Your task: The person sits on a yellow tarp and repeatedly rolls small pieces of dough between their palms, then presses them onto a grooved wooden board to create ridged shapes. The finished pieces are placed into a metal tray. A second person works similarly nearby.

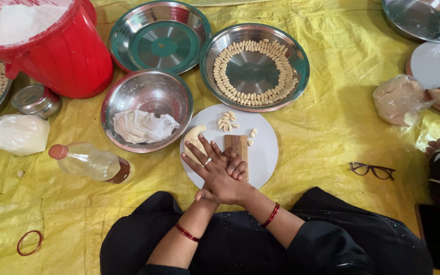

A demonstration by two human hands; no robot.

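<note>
Two hands lie crossed one over the other near the front edge of a round white board: the right hand is on top, flat with its fingers spread toward the upper left, grasping nothing, and the left hand is under it with its fingers curled down onto a ridged wooden block; whether anything is pinched beneath them cannot be told. The block stands with its long axis running away from the person, its near end hidden by the hands. One curved lump of dough lies on the board just left of the block, partly covered by the fingertips. Two small heaps of shaped dough pieces lie farther up the board, too small to count singly. Each wrist carries one red bangle. One pair of glasses and one plastic bottle lie on the yellow sheet. Beyond are one bowl holding a crumpled bag, one tray ringed with dough pieces, one bare tray and one red bucket, its top cut off.
</note>
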